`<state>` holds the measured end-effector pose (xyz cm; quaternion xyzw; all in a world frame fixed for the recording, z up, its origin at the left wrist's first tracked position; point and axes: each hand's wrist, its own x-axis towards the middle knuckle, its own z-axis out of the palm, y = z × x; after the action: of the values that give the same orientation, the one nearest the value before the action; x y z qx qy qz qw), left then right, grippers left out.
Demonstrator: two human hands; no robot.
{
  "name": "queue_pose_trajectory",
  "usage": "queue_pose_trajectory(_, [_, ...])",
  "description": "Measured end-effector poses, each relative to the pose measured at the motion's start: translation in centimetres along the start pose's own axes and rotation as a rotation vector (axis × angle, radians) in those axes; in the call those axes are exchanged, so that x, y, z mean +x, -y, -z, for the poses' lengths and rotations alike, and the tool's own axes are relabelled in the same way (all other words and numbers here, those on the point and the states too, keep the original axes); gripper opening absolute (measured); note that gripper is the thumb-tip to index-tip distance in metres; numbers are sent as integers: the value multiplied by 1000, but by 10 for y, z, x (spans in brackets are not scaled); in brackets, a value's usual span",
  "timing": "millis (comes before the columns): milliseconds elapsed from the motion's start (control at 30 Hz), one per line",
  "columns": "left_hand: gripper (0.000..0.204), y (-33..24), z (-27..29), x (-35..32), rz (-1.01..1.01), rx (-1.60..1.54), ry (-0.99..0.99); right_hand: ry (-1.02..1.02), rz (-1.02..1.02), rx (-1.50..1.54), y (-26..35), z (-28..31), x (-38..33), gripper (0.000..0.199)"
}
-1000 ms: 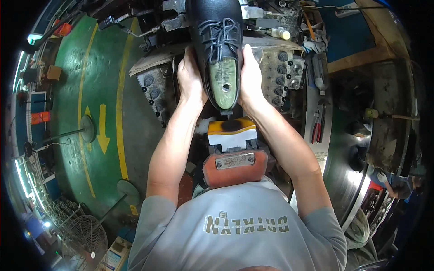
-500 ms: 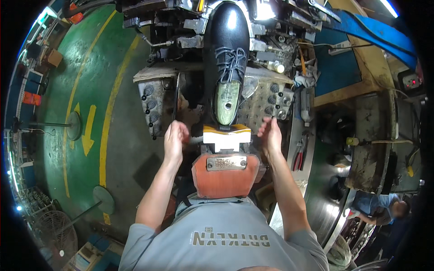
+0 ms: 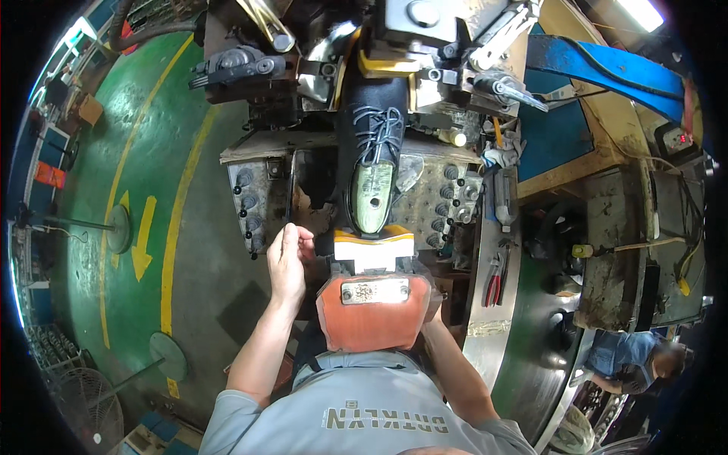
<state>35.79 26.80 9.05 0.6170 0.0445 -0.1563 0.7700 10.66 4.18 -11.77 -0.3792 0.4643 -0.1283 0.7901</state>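
Note:
A black lace-up shoe [image 3: 371, 171] sits in a machine with its heel end toward me. Its toe is under a metal press head [image 3: 421, 26], with yellow-edged clamp jaws [image 3: 390, 64] on it. A light green insole [image 3: 373, 197] shows in its opening. Below the heel is a white and yellow heel rest [image 3: 374, 246] above an orange pad [image 3: 373, 315]. My left hand [image 3: 288, 262] is left of the heel rest, fingers curled in and thumb up; what they hold, if anything, is hidden. My right hand is mostly hidden behind the pad's right side; only my forearm [image 3: 459, 364] shows plainly.
Knobbed control panels [image 3: 256, 193] flank the shoe. Red-handled pliers [image 3: 494, 280] lie on a ledge at right, near a glove [image 3: 506, 148]. A co-worker [image 3: 626, 360] is at the far right. Green floor with yellow lines [image 3: 168, 250] and a fan [image 3: 87, 402] are at left.
The press head and clamp jaws have closed over the shoe's toe. My right hand has moved from beside the heel down behind the orange pad. My left hand stays at the left, fingers curled.

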Motion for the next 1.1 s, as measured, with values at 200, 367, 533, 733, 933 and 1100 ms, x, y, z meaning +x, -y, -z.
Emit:
queue_pose_trajectory(200, [31, -27, -22, -6, -135, -64, 70, -35, -41, 66, 10, -15, -28, 40])
queue_pose_trajectory(367, [26, -49, -30, -15, -280, -26, 33, -19, -49, -67, 5, -1, -50, 42])
queue_pose_trajectory(533, [27, -66, -43, -27, -415, 79, -5, 94, -89, -140, 27, 12, -97, 41])
queue_pose_trajectory(733, [32, -93, -83, -32, -472, 226, -21, 96, -57, -191, 38, 70, -126, 40])
queue_pose_trajectory(933, [56, -99, -119, -17, -518, 379, -36, 100, 10, -107, 43, 115, -136, 43])
queue_pose_trajectory(1100, [78, -91, -126, -1, -487, 447, 29, 72, 35, -70, 43, 144, -140, 48])
